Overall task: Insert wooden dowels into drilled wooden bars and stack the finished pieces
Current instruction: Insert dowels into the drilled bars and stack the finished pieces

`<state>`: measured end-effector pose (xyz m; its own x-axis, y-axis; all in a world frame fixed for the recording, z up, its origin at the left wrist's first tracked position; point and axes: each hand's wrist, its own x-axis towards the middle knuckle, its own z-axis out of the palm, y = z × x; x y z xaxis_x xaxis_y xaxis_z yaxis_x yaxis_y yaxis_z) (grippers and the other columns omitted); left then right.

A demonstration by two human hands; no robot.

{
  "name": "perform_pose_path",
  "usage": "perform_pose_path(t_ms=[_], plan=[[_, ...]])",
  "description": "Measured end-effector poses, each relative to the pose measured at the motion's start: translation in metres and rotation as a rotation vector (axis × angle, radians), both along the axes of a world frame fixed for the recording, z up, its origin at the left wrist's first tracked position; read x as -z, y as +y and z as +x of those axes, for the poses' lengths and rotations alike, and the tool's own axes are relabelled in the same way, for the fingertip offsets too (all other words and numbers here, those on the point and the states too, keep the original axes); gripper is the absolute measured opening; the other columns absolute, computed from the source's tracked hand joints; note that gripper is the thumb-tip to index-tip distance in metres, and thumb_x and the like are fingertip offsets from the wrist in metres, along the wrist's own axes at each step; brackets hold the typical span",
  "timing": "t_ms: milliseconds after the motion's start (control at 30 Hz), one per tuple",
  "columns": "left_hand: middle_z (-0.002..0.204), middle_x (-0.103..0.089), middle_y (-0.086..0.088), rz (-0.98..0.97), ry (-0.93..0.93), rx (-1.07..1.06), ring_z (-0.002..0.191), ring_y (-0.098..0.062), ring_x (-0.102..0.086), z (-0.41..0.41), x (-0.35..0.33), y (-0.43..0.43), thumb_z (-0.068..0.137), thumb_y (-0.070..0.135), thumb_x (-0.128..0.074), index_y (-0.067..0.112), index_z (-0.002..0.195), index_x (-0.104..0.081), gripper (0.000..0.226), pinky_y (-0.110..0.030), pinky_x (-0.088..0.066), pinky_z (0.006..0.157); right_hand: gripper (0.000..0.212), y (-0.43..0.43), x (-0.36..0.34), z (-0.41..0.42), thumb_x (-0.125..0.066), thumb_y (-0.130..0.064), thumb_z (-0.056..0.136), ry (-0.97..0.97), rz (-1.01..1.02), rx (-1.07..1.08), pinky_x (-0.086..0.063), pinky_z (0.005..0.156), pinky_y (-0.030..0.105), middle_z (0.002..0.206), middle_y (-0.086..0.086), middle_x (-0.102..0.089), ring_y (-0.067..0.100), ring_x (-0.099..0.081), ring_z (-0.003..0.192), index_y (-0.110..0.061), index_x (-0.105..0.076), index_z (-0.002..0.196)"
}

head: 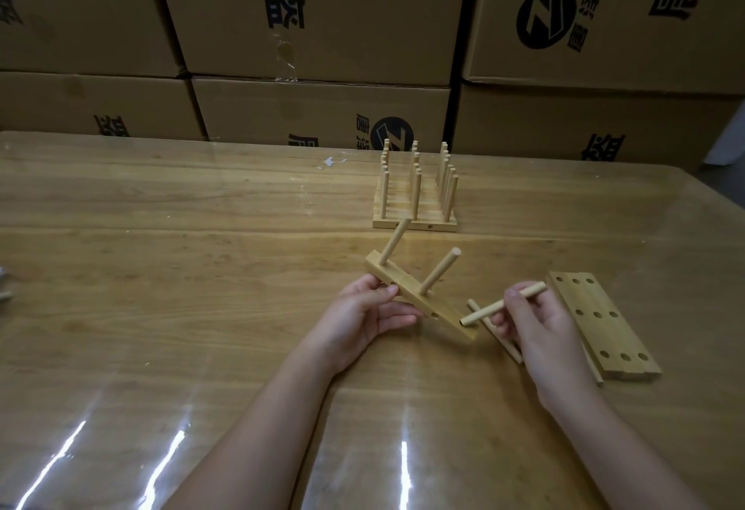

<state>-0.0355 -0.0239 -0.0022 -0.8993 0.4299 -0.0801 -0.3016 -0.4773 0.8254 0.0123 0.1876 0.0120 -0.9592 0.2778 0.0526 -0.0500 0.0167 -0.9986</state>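
My left hand (363, 318) grips a drilled wooden bar (407, 296), tilted above the table. Two dowels stand in the bar, one near its far end (396, 241) and one at its middle (440, 271). An empty hole shows near the bar's near end. My right hand (532, 326) pinches a loose dowel (500, 305), whose tip points at that near end without touching the hole. Another loose dowel (481, 318) lies on the table under my right hand. A row of finished pieces (415, 203) with upright dowels stands further back.
Three bare drilled bars (604, 328) lie side by side at the right, a dowel half hidden along their left edge. Stacked cardboard boxes (322, 26) wall off the far side of the wooden table (161, 267). A small grey object (4, 280) sits at the left edge.
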Motion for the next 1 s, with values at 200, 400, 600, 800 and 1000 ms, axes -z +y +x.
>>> perform_pose_path(t_ms=[200,400,600,800,1000], plan=[[0.091,-0.072,-0.016,-0.148,0.024,-0.003,0.079,-0.023,-0.072,0.001,0.000,0.004,0.094,-0.003,-0.044,0.002,0.112,-0.055,0.022,-0.027,-0.059,0.072,0.006,0.003,0.008,0.001,-0.053,-0.022,0.091,0.072,0.329,-0.043,-0.048,0.063,0.025,0.070,-0.001,-0.062,0.003,-0.060,0.063,-0.023,-0.055,0.086],[0.091,-0.071,-0.015,-0.178,0.018,-0.007,0.079,-0.022,-0.071,0.002,-0.002,0.005,0.096,-0.004,-0.042,0.003,0.112,-0.055,0.022,-0.027,-0.059,0.073,0.008,0.002,0.010,0.003,-0.055,-0.025,0.088,0.174,0.493,-0.053,-0.050,0.057,0.024,0.070,-0.008,-0.064,0.001,-0.061,0.062,-0.029,-0.053,0.082],[0.085,-0.070,-0.012,-0.200,0.029,-0.014,0.072,-0.018,-0.071,0.003,-0.002,0.008,0.096,-0.005,-0.039,0.003,0.108,-0.053,0.020,-0.026,-0.058,0.071,0.009,-0.001,0.009,0.009,-0.054,-0.028,0.088,0.318,0.739,-0.106,-0.043,0.049,0.015,0.060,-0.011,-0.057,0.003,-0.058,0.060,-0.031,-0.051,0.081],[0.092,-0.066,-0.019,-0.210,0.012,-0.013,0.072,-0.019,-0.071,0.002,-0.004,0.008,0.097,-0.006,-0.037,0.001,0.108,-0.051,0.019,-0.025,-0.058,0.071,0.007,-0.005,0.008,0.010,-0.056,-0.024,0.089,0.345,0.862,-0.087,-0.041,0.051,0.015,0.067,-0.014,-0.056,0.001,-0.055,0.059,-0.018,-0.058,0.086],[0.091,-0.069,-0.018,-0.204,-0.003,-0.013,0.075,-0.020,-0.071,0.002,-0.004,0.007,0.097,-0.005,-0.039,0.000,0.108,-0.053,0.019,-0.026,-0.059,0.072,0.009,-0.007,0.009,0.011,-0.056,-0.023,0.089,0.341,0.893,-0.076,-0.043,0.053,0.016,0.070,-0.014,-0.056,0.000,-0.056,0.064,-0.015,-0.060,0.087]])
